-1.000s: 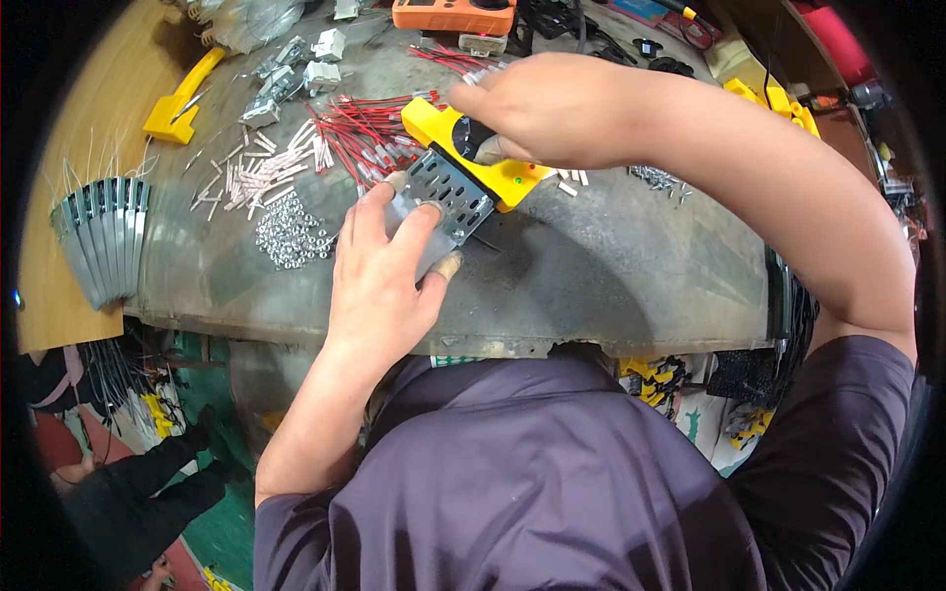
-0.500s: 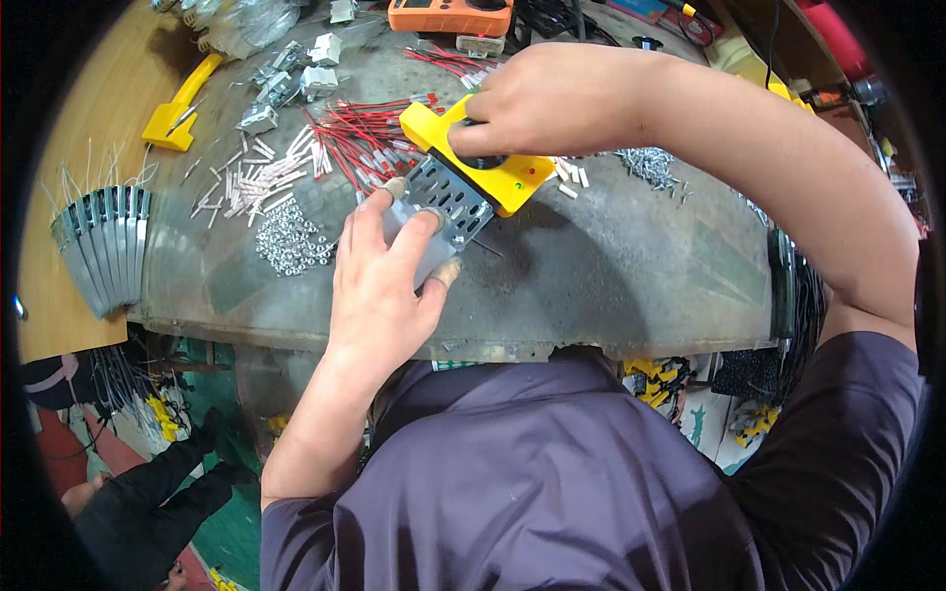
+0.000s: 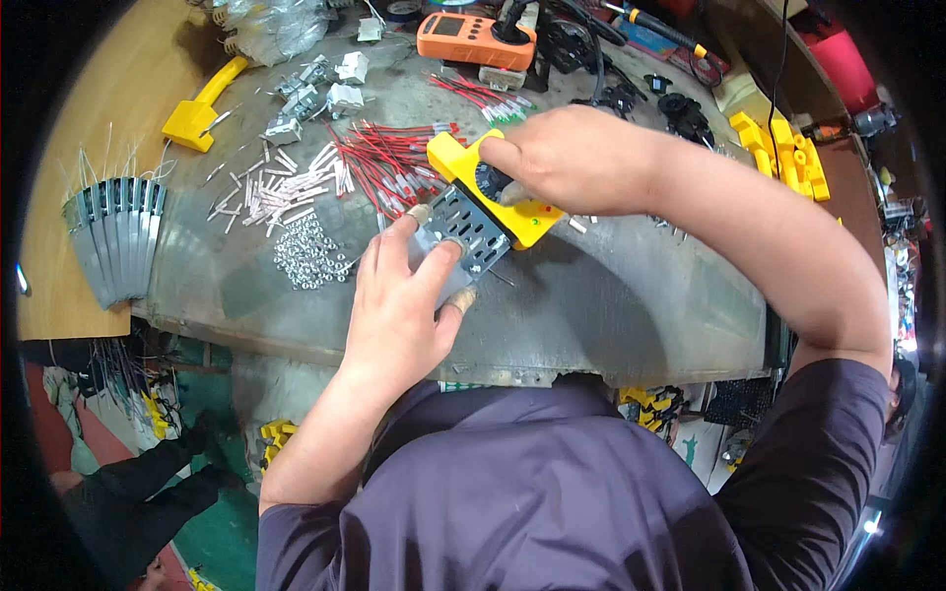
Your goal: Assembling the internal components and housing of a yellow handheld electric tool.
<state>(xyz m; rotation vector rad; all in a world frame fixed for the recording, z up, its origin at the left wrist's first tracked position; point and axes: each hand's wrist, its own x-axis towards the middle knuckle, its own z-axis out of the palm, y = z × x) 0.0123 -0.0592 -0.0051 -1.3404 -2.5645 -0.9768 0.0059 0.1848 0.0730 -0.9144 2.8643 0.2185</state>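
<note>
Above the bench I hold a device with a slotted metal casing (image 3: 471, 225) and a yellow front housing (image 3: 533, 229) that carries a round black dial (image 3: 487, 183). My left hand (image 3: 396, 300) is closed around the casing from below; finger covers sit on several fingertips. From the right, my right hand (image 3: 557, 163) reaches over the yellow housing, its thumb and fingers closed at the dial. Slight motion blur softens its edge. Small red and green spots show on the housing near its right corner.
Red wires (image 3: 389, 153), white sleeves (image 3: 281, 192) and a pile of nuts (image 3: 307, 254) lie left of the device. An orange meter (image 3: 473, 41) rests at the back. Yellow housings (image 3: 783, 158) stand at right, grey strips (image 3: 118, 241) at left.
The whole view has shifted, with the bench items now lower and further right. My right hand has turned on the dial, baring more of its face. My left hand keeps its hold.
</note>
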